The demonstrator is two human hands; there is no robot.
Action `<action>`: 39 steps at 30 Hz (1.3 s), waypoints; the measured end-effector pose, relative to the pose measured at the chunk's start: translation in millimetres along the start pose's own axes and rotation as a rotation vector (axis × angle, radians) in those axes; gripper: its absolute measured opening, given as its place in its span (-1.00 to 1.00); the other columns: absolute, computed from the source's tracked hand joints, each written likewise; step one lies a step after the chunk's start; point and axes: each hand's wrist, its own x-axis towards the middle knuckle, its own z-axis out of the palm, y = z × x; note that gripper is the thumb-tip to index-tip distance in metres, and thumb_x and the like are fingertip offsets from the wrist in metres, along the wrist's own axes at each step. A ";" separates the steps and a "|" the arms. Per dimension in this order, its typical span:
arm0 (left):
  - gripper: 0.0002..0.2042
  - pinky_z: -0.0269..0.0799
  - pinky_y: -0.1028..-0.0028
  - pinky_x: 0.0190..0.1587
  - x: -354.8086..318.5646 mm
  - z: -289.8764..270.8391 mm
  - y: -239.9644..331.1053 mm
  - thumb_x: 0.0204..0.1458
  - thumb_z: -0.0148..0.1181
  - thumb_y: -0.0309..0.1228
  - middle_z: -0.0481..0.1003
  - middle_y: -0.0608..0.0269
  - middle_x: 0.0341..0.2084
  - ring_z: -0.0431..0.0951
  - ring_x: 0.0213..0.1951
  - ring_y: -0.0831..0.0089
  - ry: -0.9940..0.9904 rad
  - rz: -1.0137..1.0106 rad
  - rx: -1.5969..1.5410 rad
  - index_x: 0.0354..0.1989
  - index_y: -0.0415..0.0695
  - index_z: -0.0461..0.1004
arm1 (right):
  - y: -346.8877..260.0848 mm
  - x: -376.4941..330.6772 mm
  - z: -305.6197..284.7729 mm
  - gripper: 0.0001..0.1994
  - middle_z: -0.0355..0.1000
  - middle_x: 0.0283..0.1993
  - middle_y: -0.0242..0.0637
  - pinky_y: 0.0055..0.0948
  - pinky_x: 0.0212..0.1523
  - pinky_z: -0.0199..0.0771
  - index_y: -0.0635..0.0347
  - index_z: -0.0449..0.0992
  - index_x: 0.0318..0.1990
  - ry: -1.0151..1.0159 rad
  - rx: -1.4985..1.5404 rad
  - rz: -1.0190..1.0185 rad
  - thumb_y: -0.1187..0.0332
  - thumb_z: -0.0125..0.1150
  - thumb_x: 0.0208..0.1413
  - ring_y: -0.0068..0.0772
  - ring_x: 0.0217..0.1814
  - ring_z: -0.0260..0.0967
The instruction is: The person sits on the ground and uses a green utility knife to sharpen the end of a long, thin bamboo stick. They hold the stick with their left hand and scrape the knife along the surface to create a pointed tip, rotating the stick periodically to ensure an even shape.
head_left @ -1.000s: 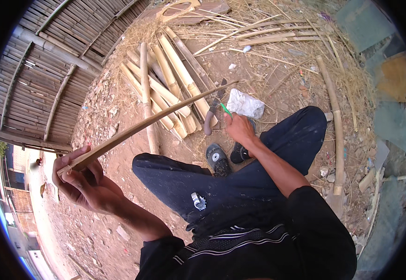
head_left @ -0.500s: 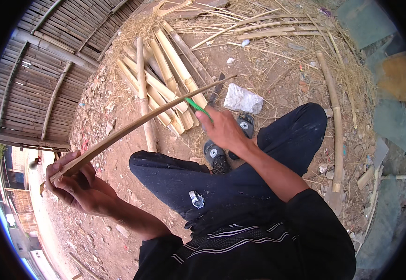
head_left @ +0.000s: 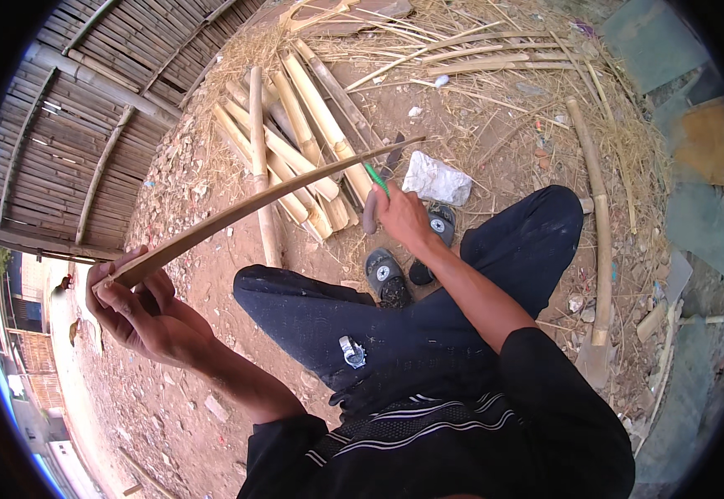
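My left hand (head_left: 150, 320), raised at the left, is closed around the near end of a long split bamboo strip (head_left: 237, 209). The strip slants up and to the right, its thin far tip above the ground. My right hand (head_left: 403, 223) grips a slim green ridged piece (head_left: 377, 180) that looks like a tool handle, close below the strip; I cannot make out a blade on it. Beside that hand, a knife with a dark blade (head_left: 394, 154) and a brown curved handle (head_left: 369, 213) appears to lie on the ground, partly hidden by the strip.
Split bamboo halves (head_left: 316, 125) are piled ahead, with a bamboo pole (head_left: 257, 133) across them. A white crumpled sack (head_left: 437, 177) lies near my shoes (head_left: 385, 270). Another pole (head_left: 599, 224) lies at right. A wristwatch (head_left: 352, 353) rests on my trouser leg. A bamboo wall (head_left: 71, 141) stands left.
My right hand and the green piece have moved slightly right, away from the strip. The strip has turned in my left hand and shows a broader face. The knife's curved handle has come into view.
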 end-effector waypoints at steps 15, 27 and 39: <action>-0.77 -0.01 0.76 -0.67 4.6 -8.2 -6.2 0.22 0.01 -0.25 0.49 0.17 -0.44 0.18 -0.66 0.74 0.030 -0.018 0.070 -0.13 -0.17 0.39 | 19.2 65.3 -6.0 -0.52 0.48 -0.29 0.19 -0.02 -0.12 0.46 0.36 0.50 -0.21 -0.158 -0.241 0.194 0.04 -0.16 0.24 0.22 -0.17 0.45; -0.74 0.04 0.78 -0.65 1.6 -0.8 -7.2 0.26 -0.09 -0.24 0.51 0.05 -0.39 0.07 -0.72 0.75 -0.054 0.043 0.052 -0.10 -0.19 0.32 | 141.7 59.9 -10.9 -0.43 0.38 0.06 0.13 -0.07 0.10 0.33 0.39 0.44 0.00 -0.217 -0.194 0.676 -0.02 -0.16 0.20 0.14 0.14 0.31; -0.67 0.07 0.71 -0.68 2.1 -4.5 -7.6 0.25 -0.16 -0.10 0.36 -0.10 -0.41 0.31 -0.48 0.44 -0.342 0.076 -0.191 -0.13 -0.15 0.16 | -48.4 -43.7 -40.9 -0.57 0.29 -0.75 0.07 0.02 -0.53 0.37 0.34 0.38 -0.38 -0.078 0.067 -0.120 0.09 -0.16 0.29 0.25 -0.60 0.35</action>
